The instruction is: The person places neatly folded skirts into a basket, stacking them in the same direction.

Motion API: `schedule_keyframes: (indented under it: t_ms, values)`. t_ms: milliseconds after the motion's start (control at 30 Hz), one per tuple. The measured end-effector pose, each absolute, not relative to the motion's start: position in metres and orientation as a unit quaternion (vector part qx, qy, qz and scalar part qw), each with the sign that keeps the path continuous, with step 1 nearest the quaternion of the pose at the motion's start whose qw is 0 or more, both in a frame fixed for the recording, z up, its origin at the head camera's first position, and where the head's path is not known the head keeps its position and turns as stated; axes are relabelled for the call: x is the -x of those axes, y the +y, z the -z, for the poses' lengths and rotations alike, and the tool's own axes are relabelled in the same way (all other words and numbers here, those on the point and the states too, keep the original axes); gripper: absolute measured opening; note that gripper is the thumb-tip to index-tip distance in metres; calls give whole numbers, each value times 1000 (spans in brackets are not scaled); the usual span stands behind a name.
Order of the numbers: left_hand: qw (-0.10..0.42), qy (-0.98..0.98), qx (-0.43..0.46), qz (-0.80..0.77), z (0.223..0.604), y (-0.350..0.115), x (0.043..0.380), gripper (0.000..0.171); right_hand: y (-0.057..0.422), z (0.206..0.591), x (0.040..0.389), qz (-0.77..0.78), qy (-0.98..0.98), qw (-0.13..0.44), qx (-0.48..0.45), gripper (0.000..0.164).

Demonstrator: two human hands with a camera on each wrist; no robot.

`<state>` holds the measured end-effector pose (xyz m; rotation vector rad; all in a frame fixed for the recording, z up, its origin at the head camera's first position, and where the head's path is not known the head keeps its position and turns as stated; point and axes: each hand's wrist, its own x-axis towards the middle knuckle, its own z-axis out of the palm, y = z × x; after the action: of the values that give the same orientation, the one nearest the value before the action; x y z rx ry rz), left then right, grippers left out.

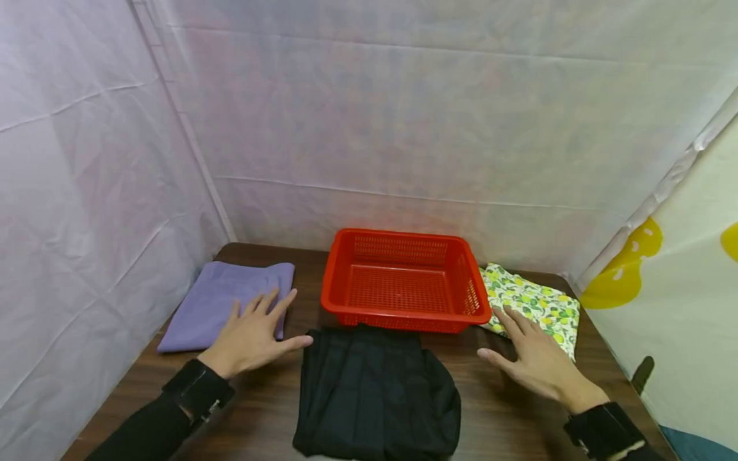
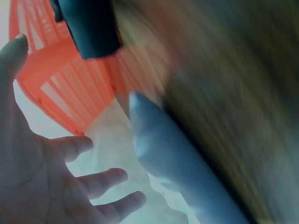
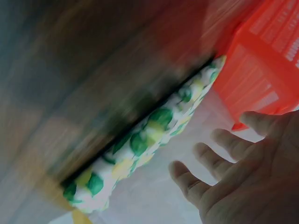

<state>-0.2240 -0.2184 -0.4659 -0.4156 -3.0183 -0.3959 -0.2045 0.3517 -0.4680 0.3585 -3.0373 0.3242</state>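
My left hand (image 1: 250, 339) hovers palm down with fingers spread, beside the near edge of a folded purple cloth (image 1: 225, 301). On the other side, my right hand (image 1: 533, 358) is likewise spread over the table, close to a folded cloth with a lemon print (image 1: 536, 304). Between the hands lies a folded black cloth (image 1: 375, 397), perhaps a garment. Just behind it stands a red plastic basket (image 1: 398, 285) with nothing visible inside. Both wrist views show extended fingers with nothing held; the lemon cloth (image 3: 145, 135) shows in the right one.
Everything stands on a dark wood-grain table (image 1: 259, 397). White fabric walls (image 1: 357, 128) enclose its back and left, and a pale sheet with yellow shapes (image 1: 623, 275) hangs at the right. A dark rounded object (image 1: 642, 372) juts up past the table's right edge.
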Motion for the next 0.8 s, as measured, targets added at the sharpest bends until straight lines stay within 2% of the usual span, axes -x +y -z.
schedule_keyframes:
  t_ms: [367,600,800]
  values:
    - [35,-975,145,166,467,-189,184,105,307,463,182,-243,-963,-109,-47,101]
    - [-35,-971,105,211,464,-170,169,114,281,455,172,-301,-940,-160,-18,93]
    - [-80,-962,59,254,466,-153,166,123,263,451,167,-395,-893,-215,23,97]
